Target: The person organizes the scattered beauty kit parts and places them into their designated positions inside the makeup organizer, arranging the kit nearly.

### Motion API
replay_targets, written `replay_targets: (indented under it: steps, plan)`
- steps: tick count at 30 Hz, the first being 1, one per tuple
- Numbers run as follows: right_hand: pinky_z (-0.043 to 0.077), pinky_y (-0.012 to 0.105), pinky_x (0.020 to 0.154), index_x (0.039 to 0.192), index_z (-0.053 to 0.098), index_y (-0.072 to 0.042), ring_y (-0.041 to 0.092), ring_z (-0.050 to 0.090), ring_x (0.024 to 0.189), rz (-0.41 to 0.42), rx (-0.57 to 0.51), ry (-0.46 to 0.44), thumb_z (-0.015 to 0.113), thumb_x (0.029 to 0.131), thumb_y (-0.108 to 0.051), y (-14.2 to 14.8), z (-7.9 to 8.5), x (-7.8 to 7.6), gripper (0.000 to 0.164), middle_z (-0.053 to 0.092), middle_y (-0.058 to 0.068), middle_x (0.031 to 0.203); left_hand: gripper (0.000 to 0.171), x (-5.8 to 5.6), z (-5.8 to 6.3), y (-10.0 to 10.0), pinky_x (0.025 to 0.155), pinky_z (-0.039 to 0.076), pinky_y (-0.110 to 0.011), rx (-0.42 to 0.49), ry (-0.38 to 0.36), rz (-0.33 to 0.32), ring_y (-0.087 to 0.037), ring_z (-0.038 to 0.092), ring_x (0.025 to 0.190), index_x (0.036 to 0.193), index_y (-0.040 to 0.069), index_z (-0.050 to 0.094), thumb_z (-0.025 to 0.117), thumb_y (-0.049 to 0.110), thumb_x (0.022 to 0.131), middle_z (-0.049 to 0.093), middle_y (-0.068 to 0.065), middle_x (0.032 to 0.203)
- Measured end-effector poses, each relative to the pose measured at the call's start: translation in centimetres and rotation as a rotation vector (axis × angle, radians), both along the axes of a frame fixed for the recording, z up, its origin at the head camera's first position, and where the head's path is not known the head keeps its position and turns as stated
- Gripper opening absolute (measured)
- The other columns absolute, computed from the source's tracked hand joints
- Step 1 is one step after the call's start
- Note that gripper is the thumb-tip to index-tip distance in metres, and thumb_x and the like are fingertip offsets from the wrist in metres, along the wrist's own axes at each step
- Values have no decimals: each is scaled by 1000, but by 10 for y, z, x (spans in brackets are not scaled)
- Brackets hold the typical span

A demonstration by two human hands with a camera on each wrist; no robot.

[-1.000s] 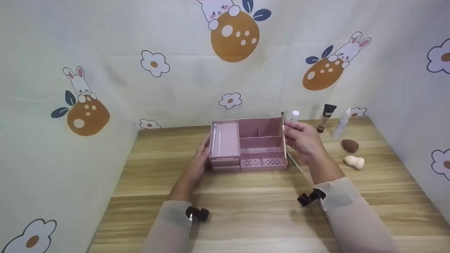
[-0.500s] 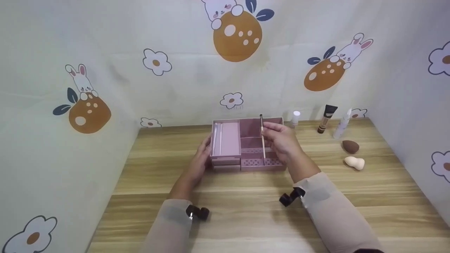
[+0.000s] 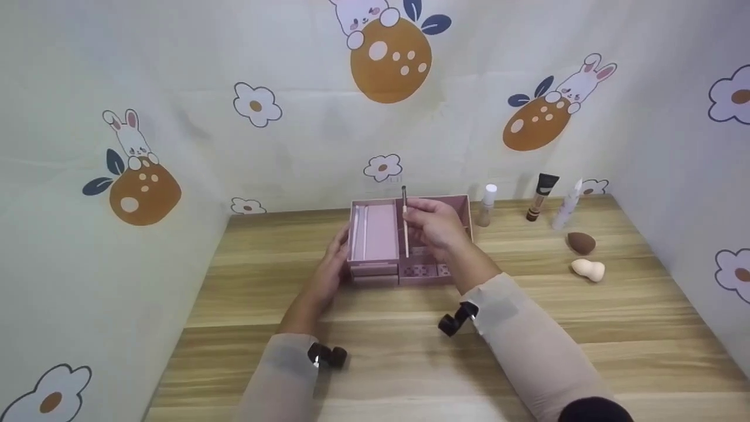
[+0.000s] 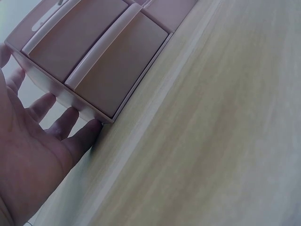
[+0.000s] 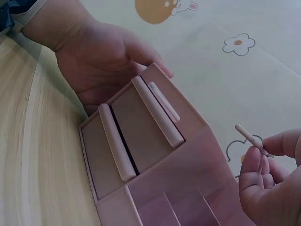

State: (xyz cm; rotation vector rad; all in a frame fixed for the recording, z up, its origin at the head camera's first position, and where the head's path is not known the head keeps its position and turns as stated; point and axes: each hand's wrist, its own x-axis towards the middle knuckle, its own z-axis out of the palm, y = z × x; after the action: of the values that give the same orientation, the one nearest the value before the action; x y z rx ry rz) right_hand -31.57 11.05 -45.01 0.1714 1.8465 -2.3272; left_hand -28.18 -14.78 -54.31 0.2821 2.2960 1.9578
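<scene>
A pink makeup organizer (image 3: 384, 234) stands on the table, its two drawers (image 5: 143, 127) facing the person. My left hand (image 3: 329, 269) rests against the organizer's left side, with fingertips touching the side wall in the left wrist view. Between thumb and fingers, my right hand (image 3: 436, 230) pinches a thin makeup brush (image 3: 405, 228), dark tip up and pale handle down. The brush is over the organizer, beside the divider between the top tray and the right compartments (image 3: 417, 271). Two thin pale sticks (image 3: 366, 231) lie along the tray. My right hand hides part of the compartments.
Right of the organizer stand a small white-capped bottle (image 3: 487, 205), a black-capped tube (image 3: 541, 196) and a slim white pointed tube (image 3: 568, 205). A brown sponge (image 3: 581, 242) and a cream sponge (image 3: 588, 269) lie before them. A printed cloth (image 3: 316, 146) hangs behind the wooden table (image 3: 375, 363).
My right hand has carried the brush leftward from the organizer's right edge to its middle divider. A thin stick by the organizer's right side no longer shows. The left hand stays in place.
</scene>
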Motion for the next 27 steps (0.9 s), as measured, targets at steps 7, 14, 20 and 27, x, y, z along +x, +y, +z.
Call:
replay_targets:
  steps: [7, 14, 20, 27]
  plan:
    - [61, 24, 71, 138, 68, 0, 14, 69, 77, 3, 81, -3, 73, 98, -2, -19, 3, -9, 41, 74, 15, 115, 55, 0, 0, 0, 137, 9, -58, 27, -10, -11, -26, 15, 169, 167, 47, 29, 40, 52, 113, 25, 5, 179]
    - [63, 24, 70, 134, 71, 0, 14, 71, 76, 7, 113, -16, 75, 95, -1, -31, 2, -16, 38, 75, 19, 119, 55, -1, 0, 1, 137, 10, -57, 40, -15, -18, -26, 15, 169, 167, 48, 28, 40, 50, 114, 24, 6, 179]
    - [63, 25, 69, 129, 74, 0, 14, 71, 76, 3, 158, -5, 78, 94, -3, -37, 2, -18, 35, 78, 12, 108, 52, -2, 0, 1, 137, 14, -57, 35, -23, -8, -25, 18, 168, 165, 50, 30, 40, 50, 114, 26, 8, 178]
    - [65, 31, 77, 130, 74, -6, 18, 74, 84, 15, 239, -17, 79, 93, -5, -46, 7, -18, 36, 78, 13, 114, 52, -1, 0, 0, 137, 10, -60, -27, -19, 10, -25, 17, 168, 163, 55, 30, 39, 55, 112, 28, 9, 177]
